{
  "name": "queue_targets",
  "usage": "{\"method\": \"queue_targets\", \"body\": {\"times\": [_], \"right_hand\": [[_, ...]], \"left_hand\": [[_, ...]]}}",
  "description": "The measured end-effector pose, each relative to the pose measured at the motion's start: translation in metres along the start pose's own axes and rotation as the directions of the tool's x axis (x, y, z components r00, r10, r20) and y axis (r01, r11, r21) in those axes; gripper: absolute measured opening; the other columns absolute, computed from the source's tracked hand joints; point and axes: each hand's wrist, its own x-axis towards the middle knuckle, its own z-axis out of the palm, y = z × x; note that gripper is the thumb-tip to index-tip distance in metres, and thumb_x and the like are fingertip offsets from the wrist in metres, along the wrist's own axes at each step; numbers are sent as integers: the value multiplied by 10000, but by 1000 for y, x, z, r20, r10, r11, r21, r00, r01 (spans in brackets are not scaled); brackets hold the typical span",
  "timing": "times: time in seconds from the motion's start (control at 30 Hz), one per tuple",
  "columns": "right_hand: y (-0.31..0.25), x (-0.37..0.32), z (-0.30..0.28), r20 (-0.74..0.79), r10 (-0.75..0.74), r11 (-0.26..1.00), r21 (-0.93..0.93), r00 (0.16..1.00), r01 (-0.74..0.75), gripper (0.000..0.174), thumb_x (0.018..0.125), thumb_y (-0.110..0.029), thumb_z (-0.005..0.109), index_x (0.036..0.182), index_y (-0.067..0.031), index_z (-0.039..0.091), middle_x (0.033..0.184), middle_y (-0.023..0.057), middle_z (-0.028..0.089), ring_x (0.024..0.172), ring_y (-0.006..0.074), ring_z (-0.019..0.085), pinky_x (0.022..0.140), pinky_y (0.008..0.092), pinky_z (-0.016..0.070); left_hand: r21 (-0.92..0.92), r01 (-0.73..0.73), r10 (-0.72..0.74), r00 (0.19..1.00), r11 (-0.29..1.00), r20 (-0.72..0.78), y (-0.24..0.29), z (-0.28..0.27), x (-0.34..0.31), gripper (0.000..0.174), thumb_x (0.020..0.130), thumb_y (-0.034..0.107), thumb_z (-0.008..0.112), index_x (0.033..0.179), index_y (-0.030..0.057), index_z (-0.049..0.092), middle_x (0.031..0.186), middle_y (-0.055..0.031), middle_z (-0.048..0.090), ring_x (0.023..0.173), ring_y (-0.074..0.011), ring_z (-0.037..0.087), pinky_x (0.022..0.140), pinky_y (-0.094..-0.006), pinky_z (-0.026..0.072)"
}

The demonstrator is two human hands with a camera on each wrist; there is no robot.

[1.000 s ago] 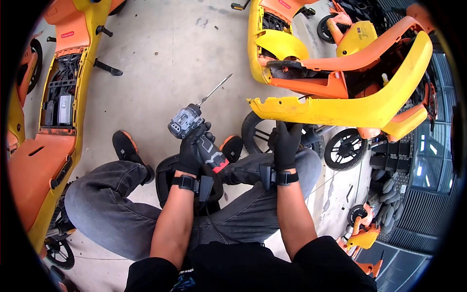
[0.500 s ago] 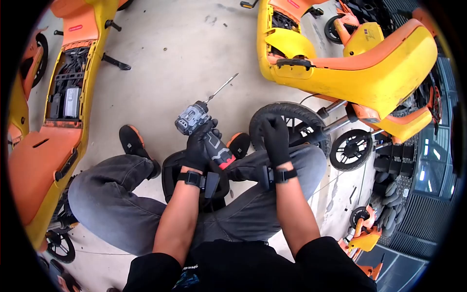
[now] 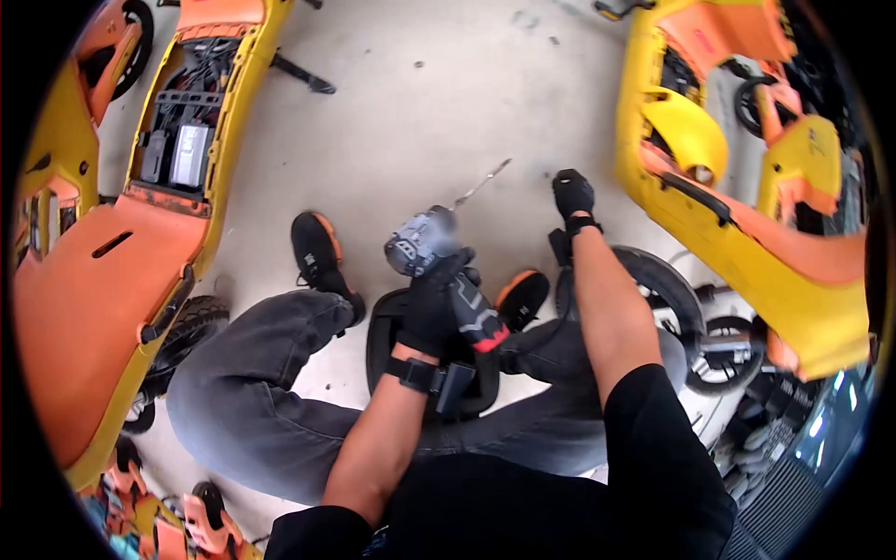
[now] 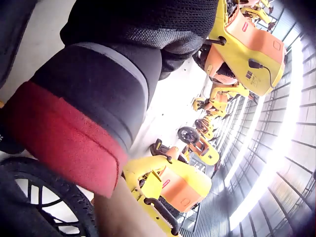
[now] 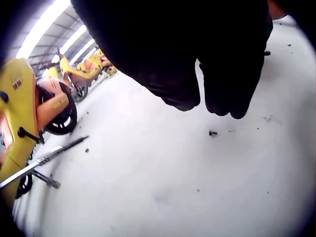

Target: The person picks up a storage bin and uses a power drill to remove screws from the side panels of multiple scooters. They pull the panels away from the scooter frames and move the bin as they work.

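Observation:
My gloved left hand (image 3: 434,303) grips a grey-and-black cordless drill (image 3: 420,245) by its handle. Its long thin bit (image 3: 485,181) points up and away over the floor; the red battery end (image 4: 64,138) fills part of the left wrist view. My right hand (image 3: 573,193), also in a black glove, is stretched forward over the floor (image 3: 373,121). In the right wrist view its fingers (image 5: 227,98) point down with a gap between them, and nothing shows in that gap. A small dark piece (image 5: 213,133) appears just beyond the fingertips against the pale floor.
A yellow-and-orange scooter (image 3: 803,317) stands to the right, its black wheel (image 3: 667,294) beside my right forearm. Another scooter (image 3: 103,280) is at left, its compartment open with wiring inside. A black seat (image 3: 383,345) lies between my legs. More scooters (image 4: 202,148) stand farther off.
My right hand has moved from the right scooter's yellow panel to forward over the floor. That panel, sticking out at first, then sits against the body. The head view has turned rightward-to-left; the drill stays held.

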Motion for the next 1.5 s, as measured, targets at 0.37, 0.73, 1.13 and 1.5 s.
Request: {"method": "queue_targets", "body": {"times": [0.37, 0.73, 1.13, 1.5], "right_hand": [[57, 50, 85, 11, -447, 863, -256, 894, 435, 93, 804, -145, 520, 769, -71, 565, 750, 171, 627, 720, 374, 603, 643, 474, 476], [-155, -21, -148, 427, -512, 820, 502, 746, 276, 124, 850, -167, 555, 841, -47, 586, 647, -15, 518, 546, 67, 475, 495, 237, 423], [-222, -200, -228, 184, -809, 578, 429, 559, 694, 89, 878, -93, 536, 837, -15, 554, 617, 47, 562, 527, 110, 568, 469, 247, 410], [-213, -222, -239, 163, -783, 558, 610, 600, 563, 162, 888, -89, 521, 984, 14, 600, 768, 80, 620, 651, 122, 580, 581, 257, 462]], "left_hand": [[-227, -90, 110, 991, 970, 76, 5, 10, 9, 341, 895, 167, 560, 1211, 59, 492, 1070, -74, 603, 807, -124, 599, 698, -251, 532], [-385, -141, 270, 913, 912, 307, 29, 43, -17, 232, 889, 161, 581, 1073, 25, 544, 1112, -114, 593, 865, -141, 633, 822, -270, 528], [-255, -202, 311, 787, 946, 533, 45, 62, -88, 245, 855, 240, 604, 1000, 46, 569, 930, -69, 618, 808, -154, 624, 751, -339, 534], [-418, -56, 331, 708, 907, 624, 28, 58, -98, 193, 857, 203, 597, 944, 32, 584, 850, -80, 626, 756, -172, 635, 698, -328, 541]]}}
